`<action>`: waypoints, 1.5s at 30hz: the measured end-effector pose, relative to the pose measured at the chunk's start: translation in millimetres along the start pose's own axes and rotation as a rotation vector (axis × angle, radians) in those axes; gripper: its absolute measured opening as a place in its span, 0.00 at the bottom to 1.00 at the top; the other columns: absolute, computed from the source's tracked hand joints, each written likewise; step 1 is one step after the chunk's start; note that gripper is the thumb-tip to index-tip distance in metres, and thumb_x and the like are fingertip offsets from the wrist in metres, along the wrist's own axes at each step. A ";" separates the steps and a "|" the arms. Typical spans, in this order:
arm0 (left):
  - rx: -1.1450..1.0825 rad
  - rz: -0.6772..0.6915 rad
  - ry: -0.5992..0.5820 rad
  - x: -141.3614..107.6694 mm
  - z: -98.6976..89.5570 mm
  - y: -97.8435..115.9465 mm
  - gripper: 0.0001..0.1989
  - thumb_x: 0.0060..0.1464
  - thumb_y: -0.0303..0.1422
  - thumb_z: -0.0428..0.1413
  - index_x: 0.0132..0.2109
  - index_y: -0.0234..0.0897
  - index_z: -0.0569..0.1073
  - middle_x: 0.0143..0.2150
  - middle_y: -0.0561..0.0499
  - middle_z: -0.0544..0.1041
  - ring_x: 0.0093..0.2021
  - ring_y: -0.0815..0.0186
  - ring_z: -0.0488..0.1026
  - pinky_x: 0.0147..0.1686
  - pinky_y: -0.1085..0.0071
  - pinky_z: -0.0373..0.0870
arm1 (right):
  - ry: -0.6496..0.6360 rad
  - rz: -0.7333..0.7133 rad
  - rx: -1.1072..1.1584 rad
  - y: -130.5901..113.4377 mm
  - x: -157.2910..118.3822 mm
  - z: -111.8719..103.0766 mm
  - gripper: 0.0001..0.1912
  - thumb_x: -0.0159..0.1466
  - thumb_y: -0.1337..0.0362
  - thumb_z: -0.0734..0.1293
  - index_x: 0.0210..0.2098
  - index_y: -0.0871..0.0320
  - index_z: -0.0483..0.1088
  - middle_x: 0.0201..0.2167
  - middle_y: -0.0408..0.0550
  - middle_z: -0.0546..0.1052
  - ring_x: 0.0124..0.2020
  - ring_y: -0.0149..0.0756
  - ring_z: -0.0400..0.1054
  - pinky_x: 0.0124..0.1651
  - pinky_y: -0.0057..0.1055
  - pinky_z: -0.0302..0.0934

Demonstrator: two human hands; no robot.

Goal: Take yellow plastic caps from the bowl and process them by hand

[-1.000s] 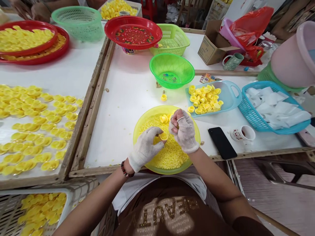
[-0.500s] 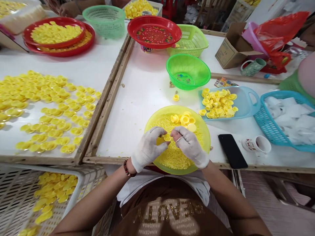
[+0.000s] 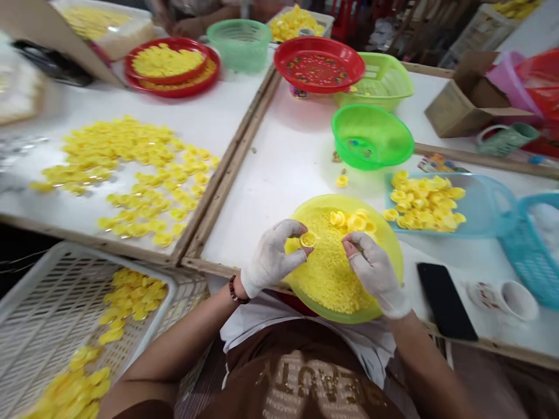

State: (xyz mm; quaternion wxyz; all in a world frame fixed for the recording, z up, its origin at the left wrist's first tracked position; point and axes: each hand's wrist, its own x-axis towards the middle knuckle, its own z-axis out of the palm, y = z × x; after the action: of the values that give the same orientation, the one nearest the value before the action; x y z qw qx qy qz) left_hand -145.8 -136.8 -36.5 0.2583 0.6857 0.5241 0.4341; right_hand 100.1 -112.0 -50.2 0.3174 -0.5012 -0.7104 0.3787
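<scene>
Between the thumb and fingertips of my gloved left hand (image 3: 277, 256) is a small yellow plastic cup (image 3: 308, 239), its open side facing up. My gloved right hand (image 3: 375, 270) is a short way to the right, its fingers pinched together; whatever is in them is too small to make out. Both hands are over a yellow basin (image 3: 301, 285) full of tiny yellow pieces (image 3: 336, 279). Several more yellow cups (image 3: 356, 221) lie on those pieces at the basin's far side.
A blue tray (image 3: 484, 201) of yellow cups, a phone (image 3: 445, 299) and a mug (image 3: 517, 299) stand right. Behind are a green bowl (image 3: 371, 139) and a red tray (image 3: 318, 64). Yellow pieces (image 3: 122, 145) cover the left table; a white crate (image 3: 52, 302) sits below. Another person's hand (image 3: 187, 28) shows far left.
My right hand has moved away from the cup toward the right, leaving it in my left hand. The whole view has swung left.
</scene>
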 end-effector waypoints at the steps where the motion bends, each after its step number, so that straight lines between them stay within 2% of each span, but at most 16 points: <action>1: 0.022 -0.034 0.056 -1.4 -13.2 -5.5 0.13 0.56 0.33 0.63 0.47 0.37 0.73 0.45 0.48 0.78 0.45 0.64 0.76 0.49 0.66 0.74 | -0.007 -0.034 -0.069 3.3 0.3 2.4 0.08 0.71 0.58 0.62 0.43 0.55 0.69 0.35 0.46 0.76 0.34 0.36 0.70 0.38 0.33 0.63; 5: 0.305 -0.200 0.373 -13.1 -86.3 -49.5 0.14 0.55 0.37 0.63 0.46 0.36 0.74 0.43 0.47 0.77 0.41 0.64 0.74 0.45 0.65 0.73 | -0.122 -0.257 -0.311 12.3 1.7 13.1 0.08 0.72 0.62 0.61 0.43 0.56 0.71 0.39 0.50 0.77 0.40 0.41 0.71 0.47 0.39 0.65; 8: 0.625 -0.420 0.559 -29.1 -150.8 -93.5 0.15 0.52 0.37 0.64 0.44 0.34 0.74 0.42 0.47 0.75 0.40 0.62 0.73 0.47 0.63 0.71 | -0.193 -0.382 -0.494 10.0 -0.6 17.4 0.10 0.72 0.62 0.61 0.44 0.57 0.72 0.45 0.54 0.76 0.47 0.46 0.70 0.51 0.43 0.65; 12: 0.812 -0.773 0.513 -47.5 -214.7 -137.4 0.15 0.52 0.35 0.62 0.45 0.32 0.74 0.39 0.48 0.71 0.43 0.59 0.70 0.52 0.58 0.67 | -0.216 -0.403 -0.619 3.8 -5.1 18.5 0.13 0.71 0.60 0.62 0.50 0.59 0.72 0.49 0.56 0.75 0.50 0.50 0.68 0.51 0.44 0.66; 15: 0.808 -0.864 0.442 -50.9 -232.0 -153.8 0.14 0.49 0.32 0.62 0.43 0.31 0.73 0.35 0.49 0.68 0.44 0.55 0.68 0.53 0.52 0.65 | -0.226 -0.385 -0.644 2.0 -5.9 18.3 0.14 0.72 0.59 0.62 0.50 0.60 0.72 0.47 0.56 0.74 0.49 0.49 0.68 0.50 0.44 0.65; 21: 0.775 -0.953 0.337 -42.3 -232.5 -172.3 0.12 0.47 0.34 0.62 0.39 0.34 0.73 0.32 0.47 0.72 0.42 0.51 0.72 0.47 0.53 0.65 | -0.246 -0.382 -0.640 -1.6 -9.2 18.6 0.15 0.72 0.57 0.61 0.51 0.60 0.70 0.47 0.57 0.74 0.48 0.49 0.67 0.51 0.44 0.63; 25: 0.811 -0.936 0.268 -38.8 -233.7 -168.0 0.19 0.44 0.38 0.61 0.44 0.32 0.73 0.38 0.44 0.75 0.50 0.41 0.72 0.47 0.49 0.66 | -0.324 -0.315 -0.694 -8.0 -15.9 26.4 0.15 0.72 0.55 0.61 0.46 0.60 0.71 0.41 0.56 0.75 0.44 0.48 0.67 0.49 0.45 0.62; 28: 0.861 -0.716 0.305 -20.2 -214.9 -148.5 0.22 0.50 0.44 0.57 0.49 0.36 0.74 0.42 0.41 0.75 0.57 0.35 0.69 0.50 0.43 0.66 | -0.370 -0.144 -0.501 -8.4 -13.0 32.6 0.14 0.72 0.56 0.61 0.44 0.60 0.72 0.39 0.55 0.75 0.40 0.45 0.68 0.46 0.43 0.64; 30: 0.821 -0.456 0.324 0.2 -182.1 -122.9 0.18 0.55 0.45 0.54 0.49 0.41 0.75 0.42 0.43 0.76 0.55 0.41 0.71 0.52 0.45 0.68 | -0.330 -0.011 -0.244 -6.4 -8.5 33.0 0.15 0.71 0.56 0.64 0.48 0.60 0.72 0.44 0.54 0.76 0.42 0.42 0.70 0.47 0.42 0.67; 32: 0.688 -0.223 0.270 22.1 -132.5 -88.9 0.14 0.59 0.42 0.53 0.47 0.42 0.76 0.43 0.45 0.77 0.50 0.49 0.75 0.51 0.51 0.70 | -0.275 0.060 -0.073 -4.6 -4.9 30.6 0.17 0.70 0.56 0.66 0.53 0.60 0.71 0.50 0.53 0.75 0.46 0.41 0.72 0.49 0.43 0.70; 34: 0.460 -0.010 0.111 43.0 -72.2 -54.5 0.11 0.58 0.38 0.56 0.45 0.40 0.76 0.43 0.47 0.79 0.41 0.57 0.77 0.46 0.57 0.74 | -0.225 0.080 0.007 -3.5 -2.4 26.4 0.19 0.70 0.56 0.67 0.55 0.59 0.70 0.52 0.52 0.74 0.48 0.40 0.72 0.49 0.42 0.71; 36: 0.265 0.165 -0.071 62.7 -11.2 -27.6 0.10 0.60 0.33 0.54 0.46 0.37 0.76 0.44 0.46 0.79 0.41 0.61 0.77 0.44 0.62 0.75 | -0.165 0.098 0.104 -2.6 -0.1 20.6 0.17 0.71 0.54 0.65 0.52 0.60 0.71 0.46 0.50 0.76 0.41 0.36 0.73 0.42 0.37 0.72; 39: 0.322 0.342 -0.303 90.7 61.1 -5.4 0.14 0.58 0.26 0.53 0.51 0.37 0.75 0.49 0.44 0.77 0.48 0.59 0.75 0.48 0.61 0.73 | -0.058 0.136 0.293 -0.5 3.7 7.4 0.21 0.73 0.47 0.57 0.40 0.58 0.68 0.28 0.41 0.69 0.23 0.28 0.62 0.25 0.26 0.62; 42: 0.497 0.363 -0.428 111.8 95.7 2.5 0.15 0.55 0.25 0.56 0.50 0.36 0.75 0.48 0.42 0.76 0.47 0.55 0.74 0.46 0.59 0.71 | 0.048 0.302 0.840 0.5 6.0 -9.3 0.21 0.68 0.44 0.60 0.32 0.55 0.62 0.22 0.35 0.58 0.17 0.25 0.50 0.18 0.23 0.49; 44: 0.503 0.359 -0.448 115.7 98.7 3.8 0.11 0.55 0.28 0.58 0.47 0.35 0.75 0.47 0.42 0.76 0.46 0.55 0.74 0.46 0.59 0.70 | 0.084 0.403 1.156 -1.1 6.8 -18.6 0.19 0.65 0.47 0.66 0.31 0.55 0.61 0.21 0.34 0.57 0.16 0.23 0.48 0.17 0.21 0.45; 45: 0.463 0.351 -0.432 113.5 95.9 4.0 0.10 0.55 0.29 0.58 0.45 0.35 0.74 0.46 0.43 0.76 0.45 0.56 0.74 0.45 0.60 0.70 | 0.094 0.420 1.214 -3.0 7.5 -21.9 0.18 0.65 0.49 0.68 0.32 0.55 0.61 0.21 0.33 0.57 0.16 0.22 0.47 0.17 0.21 0.43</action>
State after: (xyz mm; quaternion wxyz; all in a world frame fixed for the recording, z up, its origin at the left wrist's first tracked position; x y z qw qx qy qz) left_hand -52.4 -21.4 -43.4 0.1224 0.8814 0.4163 0.1866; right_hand 114.7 -100.7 -35.9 0.4947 -0.3767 -0.2417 0.7450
